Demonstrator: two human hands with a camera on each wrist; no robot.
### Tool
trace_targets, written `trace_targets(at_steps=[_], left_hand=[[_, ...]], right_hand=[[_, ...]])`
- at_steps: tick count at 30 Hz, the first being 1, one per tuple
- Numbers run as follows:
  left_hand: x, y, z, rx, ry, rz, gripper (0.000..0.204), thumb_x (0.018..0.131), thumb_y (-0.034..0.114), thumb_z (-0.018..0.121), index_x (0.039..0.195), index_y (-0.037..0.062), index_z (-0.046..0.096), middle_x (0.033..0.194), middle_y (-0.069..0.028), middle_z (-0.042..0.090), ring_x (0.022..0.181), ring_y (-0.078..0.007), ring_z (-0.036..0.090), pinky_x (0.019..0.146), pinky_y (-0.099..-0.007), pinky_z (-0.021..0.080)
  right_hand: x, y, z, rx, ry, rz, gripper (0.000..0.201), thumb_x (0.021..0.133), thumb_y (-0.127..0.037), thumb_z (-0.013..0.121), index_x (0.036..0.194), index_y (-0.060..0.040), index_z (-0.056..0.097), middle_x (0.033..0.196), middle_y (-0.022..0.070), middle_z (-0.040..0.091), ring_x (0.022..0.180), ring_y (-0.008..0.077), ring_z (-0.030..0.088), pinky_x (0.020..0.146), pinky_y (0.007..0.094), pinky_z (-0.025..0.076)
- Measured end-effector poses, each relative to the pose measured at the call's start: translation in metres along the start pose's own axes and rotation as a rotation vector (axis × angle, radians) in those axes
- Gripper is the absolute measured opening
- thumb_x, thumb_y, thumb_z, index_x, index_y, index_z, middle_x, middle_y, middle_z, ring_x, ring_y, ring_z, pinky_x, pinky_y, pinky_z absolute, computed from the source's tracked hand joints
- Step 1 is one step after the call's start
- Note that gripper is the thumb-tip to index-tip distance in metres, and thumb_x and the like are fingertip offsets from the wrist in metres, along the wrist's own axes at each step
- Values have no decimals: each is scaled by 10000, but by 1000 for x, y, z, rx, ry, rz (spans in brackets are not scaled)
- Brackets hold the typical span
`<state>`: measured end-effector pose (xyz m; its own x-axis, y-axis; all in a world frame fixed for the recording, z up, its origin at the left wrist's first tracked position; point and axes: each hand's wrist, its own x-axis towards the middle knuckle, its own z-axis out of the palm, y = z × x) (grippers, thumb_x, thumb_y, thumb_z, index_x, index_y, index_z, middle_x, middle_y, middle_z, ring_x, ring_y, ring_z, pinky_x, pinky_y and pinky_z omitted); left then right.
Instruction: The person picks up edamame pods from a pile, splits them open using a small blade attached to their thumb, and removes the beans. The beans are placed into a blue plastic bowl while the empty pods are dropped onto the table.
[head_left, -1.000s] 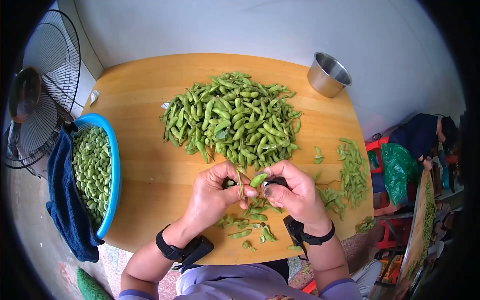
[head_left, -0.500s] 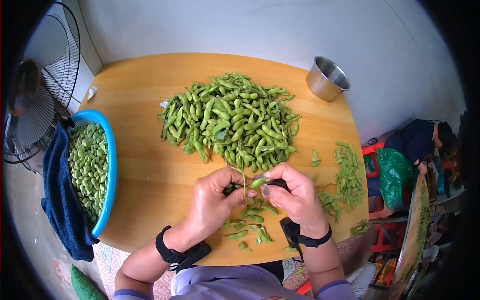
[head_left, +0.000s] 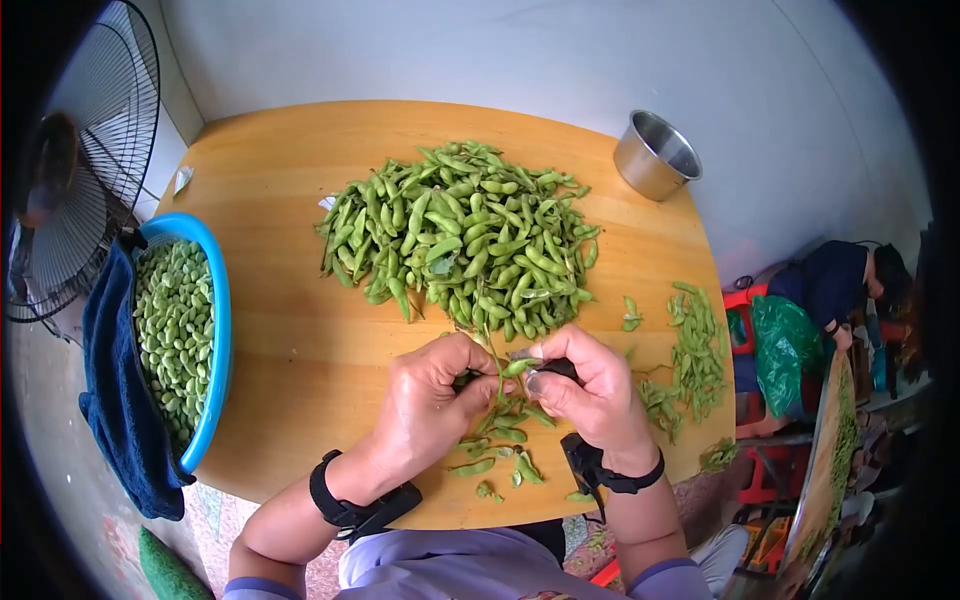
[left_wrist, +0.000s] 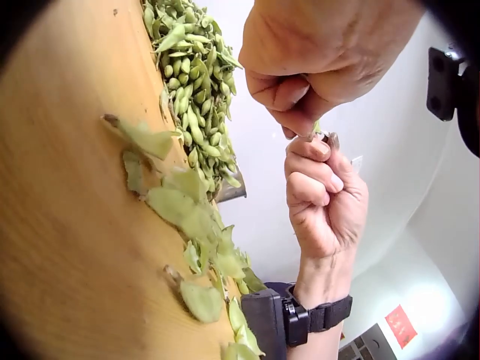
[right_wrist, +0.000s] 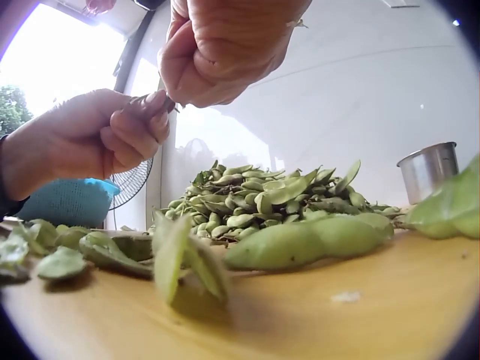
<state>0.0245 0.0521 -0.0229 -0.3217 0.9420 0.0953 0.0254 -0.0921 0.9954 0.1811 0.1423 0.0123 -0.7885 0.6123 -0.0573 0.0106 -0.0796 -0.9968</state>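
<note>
Since a second ago the left hand [head_left: 432, 395] and right hand [head_left: 585, 385] have stayed pressed together just below the big heap of edamame pods [head_left: 460, 235], both pinching one edamame pod [head_left: 517, 366] that now sits lower and more hidden between the fingertips, with its thin stem [head_left: 494, 358] running up toward the heap. Left of the heap, at the bench [head_left: 290, 330] edge, the blue basin [head_left: 222, 330] is full of shelled beans [head_left: 172, 330], while the steel cup [head_left: 656, 153] right of the heap shows nothing inside that I can make out.
</note>
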Motion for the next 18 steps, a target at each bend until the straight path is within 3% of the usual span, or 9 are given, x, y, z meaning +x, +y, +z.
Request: trace_targets(at_steps=[3,5,7,8,11,13,14,16,18], left_hand=[[0,4,1,120,19,74,124,707,-38,657,732,3,543,658,-85,555,578,-148,552,514,-259,432],[0,7,2,242,30,142,135,699,-34,666,727,9,541,654,-98,548,574,-177,555,517,-269,435],[1,8,4,476,70,404,151,686,-33,680,724,16,542,655,-108,544,572,-205,552,513,-281,434],[2,7,4,476,66,402,151,686,-33,680,724,16,542,655,-108,544,572,-205,552,513,-281,434],[3,4,6,307,47,351,150,681,-36,687,730,16,555,667,-102,555,584,-187,558,498,-280,428],[3,1,6,77,58,138,122,706,-35,677,737,13,569,649,-65,560,563,-127,538,478,-253,410],[3,2,5,77,63,140,122,706,-35,677,737,13,569,649,-65,560,563,-127,538,478,-253,410],[2,5,3,-53,-7,-38,95,734,-27,666,741,9,578,636,-26,559,553,-67,502,473,-221,394],[2,8,4,-62,-17,-57,91,743,-23,662,738,6,576,631,-16,557,545,-53,488,473,-212,389]], right_hand=[[0,-3,5,-62,61,16,119,823,12,550,936,18,513,782,15,572,690,37,508,607,190,428],[0,0,8,-261,136,-83,95,808,29,550,899,19,525,769,14,570,684,35,507,604,191,427],[-2,-1,10,-295,156,-61,91,805,30,552,892,20,528,767,16,570,682,37,509,610,195,430],[-2,-1,10,-330,177,-41,87,802,32,554,885,22,531,764,17,570,681,38,510,616,199,434],[-2,-6,2,-129,122,42,102,801,23,559,898,22,528,752,32,568,679,50,511,617,205,433],[-3,-9,7,-161,117,-13,107,800,18,562,901,23,526,747,42,567,672,60,509,608,211,429],[-3,-10,9,-187,110,-66,113,799,14,565,904,23,524,741,52,566,666,69,508,598,216,425],[-2,-8,8,-199,109,-60,120,797,11,569,907,25,523,739,60,567,666,78,512,595,221,425],[-2,-4,6,-214,111,-53,127,794,7,572,909,26,521,737,67,567,666,86,516,592,226,425]])
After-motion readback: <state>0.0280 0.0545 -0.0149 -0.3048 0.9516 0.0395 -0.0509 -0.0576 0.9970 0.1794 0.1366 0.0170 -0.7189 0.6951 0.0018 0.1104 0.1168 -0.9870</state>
